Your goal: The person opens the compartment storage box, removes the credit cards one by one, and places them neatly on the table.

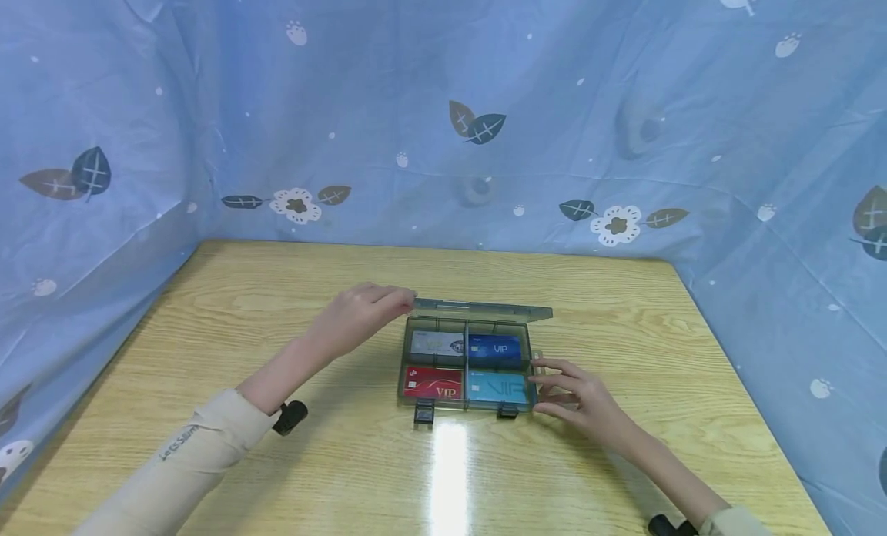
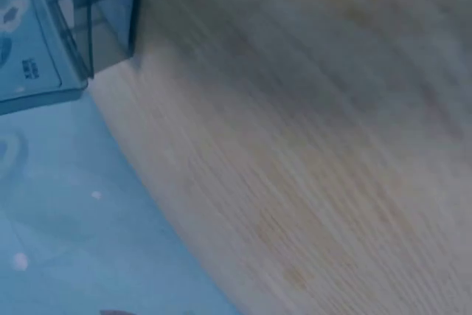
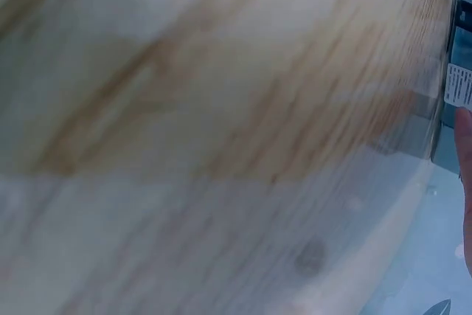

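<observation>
Between the fingers of the left hand and those of the right hand sits a shallow storage box of smoky, see-through grey plastic, on a wood-grained table. At the left fingertips is its raised lid, pinched by the near left corner and seen almost edge-on, a thin dark strip. The right fingers, slightly bent and a little spread, touch the box's right side, with the thumb by its front corner.

Dividers make four compartments, each showing a card. Nearest the right fingers is a light blue card lettered VIP; behind it lies a dark blue card. Farther from them, toward the left hand, are a glossy red card with gold VIP lettering and, behind that, a silvery card. Two dark latches stick out along the front, left of the right thumb.
</observation>
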The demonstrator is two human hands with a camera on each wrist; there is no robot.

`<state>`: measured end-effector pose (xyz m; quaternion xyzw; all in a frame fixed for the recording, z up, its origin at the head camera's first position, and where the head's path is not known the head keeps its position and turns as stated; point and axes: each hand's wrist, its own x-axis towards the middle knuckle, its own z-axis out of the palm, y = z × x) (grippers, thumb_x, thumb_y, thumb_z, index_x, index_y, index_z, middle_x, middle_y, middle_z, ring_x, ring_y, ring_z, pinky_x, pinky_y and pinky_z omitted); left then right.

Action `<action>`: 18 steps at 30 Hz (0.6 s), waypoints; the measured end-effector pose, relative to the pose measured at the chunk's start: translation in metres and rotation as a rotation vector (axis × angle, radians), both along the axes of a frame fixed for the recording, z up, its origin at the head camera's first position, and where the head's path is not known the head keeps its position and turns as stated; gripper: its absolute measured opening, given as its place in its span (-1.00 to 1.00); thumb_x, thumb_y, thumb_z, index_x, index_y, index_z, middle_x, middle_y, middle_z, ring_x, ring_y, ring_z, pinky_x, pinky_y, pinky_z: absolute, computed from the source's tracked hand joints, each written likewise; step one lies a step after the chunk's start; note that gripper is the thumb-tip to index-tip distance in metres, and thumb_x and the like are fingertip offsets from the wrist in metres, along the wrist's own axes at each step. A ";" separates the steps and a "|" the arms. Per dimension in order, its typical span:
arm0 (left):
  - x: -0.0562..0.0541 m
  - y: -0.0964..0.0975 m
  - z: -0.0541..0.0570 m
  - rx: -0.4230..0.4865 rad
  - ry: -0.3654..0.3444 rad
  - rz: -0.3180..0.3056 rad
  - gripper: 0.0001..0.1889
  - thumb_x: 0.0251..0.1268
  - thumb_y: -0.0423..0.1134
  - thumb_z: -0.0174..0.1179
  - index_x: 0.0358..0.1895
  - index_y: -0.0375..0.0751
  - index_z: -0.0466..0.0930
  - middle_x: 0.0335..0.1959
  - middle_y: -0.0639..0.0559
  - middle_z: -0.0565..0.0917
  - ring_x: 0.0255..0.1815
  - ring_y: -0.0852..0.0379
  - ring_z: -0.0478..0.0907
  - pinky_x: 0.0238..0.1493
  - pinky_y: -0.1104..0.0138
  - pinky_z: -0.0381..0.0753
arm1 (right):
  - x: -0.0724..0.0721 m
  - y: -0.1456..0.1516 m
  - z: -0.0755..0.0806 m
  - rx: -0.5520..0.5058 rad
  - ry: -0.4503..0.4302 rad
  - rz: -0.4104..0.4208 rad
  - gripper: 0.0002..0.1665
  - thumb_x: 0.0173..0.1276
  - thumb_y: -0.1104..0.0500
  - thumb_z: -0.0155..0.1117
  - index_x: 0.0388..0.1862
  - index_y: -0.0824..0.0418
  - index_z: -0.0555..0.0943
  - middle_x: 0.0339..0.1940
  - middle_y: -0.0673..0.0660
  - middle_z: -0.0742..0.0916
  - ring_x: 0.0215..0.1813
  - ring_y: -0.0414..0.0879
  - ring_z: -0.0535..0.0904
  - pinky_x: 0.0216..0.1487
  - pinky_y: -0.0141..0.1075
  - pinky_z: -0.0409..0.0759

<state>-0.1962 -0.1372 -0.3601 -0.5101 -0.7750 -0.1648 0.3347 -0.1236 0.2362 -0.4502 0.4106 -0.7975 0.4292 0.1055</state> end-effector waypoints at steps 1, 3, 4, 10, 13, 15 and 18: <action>-0.003 0.000 0.001 0.016 -0.022 -0.004 -0.69 0.53 -0.14 -0.11 -0.11 -0.30 0.55 -0.26 -0.04 0.74 -0.36 0.05 0.69 -0.31 0.26 0.66 | 0.000 0.000 0.000 0.011 0.008 -0.002 -0.57 -0.01 0.49 0.44 -0.07 0.43 0.64 0.08 0.40 0.56 -0.27 0.00 0.68 -0.31 -0.34 0.66; -0.010 0.001 0.002 0.042 -0.063 0.000 -0.79 0.45 -0.22 0.03 -0.11 -0.29 0.56 -0.25 -0.05 0.74 -0.34 0.05 0.69 -0.30 0.27 0.66 | -0.001 -0.001 0.002 0.032 0.030 -0.010 -0.58 0.00 0.46 0.45 -0.09 0.42 0.65 0.06 0.40 0.57 -0.26 -0.01 0.68 -0.28 -0.36 0.66; -0.013 0.001 0.002 0.054 -0.083 0.007 -0.83 0.41 -0.26 0.09 -0.10 -0.29 0.56 -0.24 -0.06 0.73 -0.32 0.04 0.69 -0.29 0.27 0.66 | -0.001 -0.001 0.002 0.041 0.043 -0.014 -0.60 0.01 0.44 0.46 -0.09 0.41 0.65 0.06 0.39 0.58 -0.25 -0.01 0.69 -0.27 -0.37 0.65; -0.035 0.000 -0.005 0.130 -0.249 0.064 -0.71 0.27 -0.51 0.18 0.05 -0.31 0.52 -0.09 -0.15 0.69 -0.20 -0.03 0.68 -0.24 0.25 0.66 | -0.002 -0.003 0.001 0.035 0.094 -0.008 -0.62 -0.01 0.42 0.47 -0.14 0.42 0.66 0.01 0.39 0.60 -0.26 0.04 0.69 -0.25 -0.38 0.65; -0.044 0.001 -0.012 0.161 -0.434 0.080 -0.60 0.31 -0.53 0.13 0.21 -0.34 0.42 0.05 -0.21 0.60 -0.15 -0.06 0.67 -0.19 0.24 0.66 | -0.002 -0.003 0.000 0.039 0.046 -0.013 -0.60 -0.02 0.45 0.47 -0.12 0.44 0.65 0.02 0.37 0.60 -0.21 0.04 0.69 -0.23 -0.36 0.65; -0.049 0.003 -0.019 0.172 -0.583 0.095 -0.46 0.31 -0.53 0.11 0.36 -0.31 0.27 0.18 -0.28 0.50 -0.05 -0.11 0.64 -0.11 0.24 0.65 | -0.001 -0.002 0.000 0.044 0.008 -0.022 -0.57 -0.04 0.48 0.46 -0.11 0.45 0.64 0.04 0.36 0.59 -0.18 0.05 0.68 -0.23 -0.35 0.65; -0.055 0.007 -0.032 0.158 -0.752 0.121 -0.17 0.28 -0.57 0.13 0.53 -0.19 -0.10 0.39 -0.33 0.25 0.03 -0.18 0.60 -0.05 0.23 0.63 | -0.001 -0.001 -0.001 0.037 0.001 -0.023 -0.57 -0.05 0.51 0.46 -0.11 0.44 0.64 0.04 0.36 0.59 -0.19 0.06 0.68 -0.24 -0.33 0.66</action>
